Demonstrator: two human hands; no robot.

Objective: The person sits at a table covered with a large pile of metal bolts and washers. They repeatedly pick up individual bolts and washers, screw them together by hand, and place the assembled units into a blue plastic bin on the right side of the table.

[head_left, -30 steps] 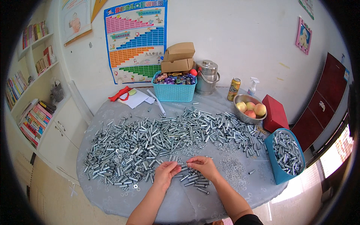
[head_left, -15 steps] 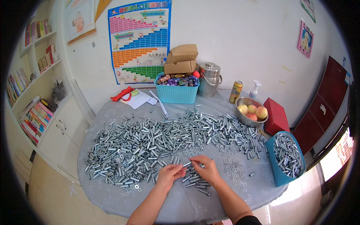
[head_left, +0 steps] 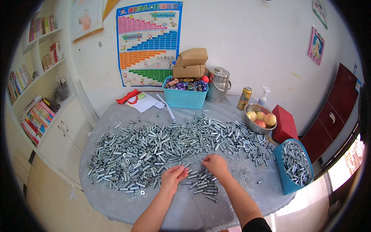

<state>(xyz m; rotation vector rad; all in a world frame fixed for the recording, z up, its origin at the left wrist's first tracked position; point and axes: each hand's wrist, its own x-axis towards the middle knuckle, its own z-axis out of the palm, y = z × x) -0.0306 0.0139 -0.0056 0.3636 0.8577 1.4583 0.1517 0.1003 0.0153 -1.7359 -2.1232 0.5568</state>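
Near the middle of the table, my left hand is closed in a pinch on a small silvery bolt, partly hidden by the fingers. My right hand is a little to the right, over the washers, with its fingertips pressed together. Whatever it may be holding is too small to make out. Just below and between the hands lies a small group of bolts with sleeves. Beyond them spreads a wide heap of loose metal sleeves and bolts. Flat washers are scattered right of my right hand.
A blue bin full of metal parts stands at the table's right edge. Behind the heap are a turquoise basket, a steel pail, a can, a spray bottle, a bowl of fruit and a red box.
My hands have moved apart. The right hand has shifted slightly up and right, off the piece both hands were at, while the left stays nearly in place with its pinch. The view has tilted slightly.
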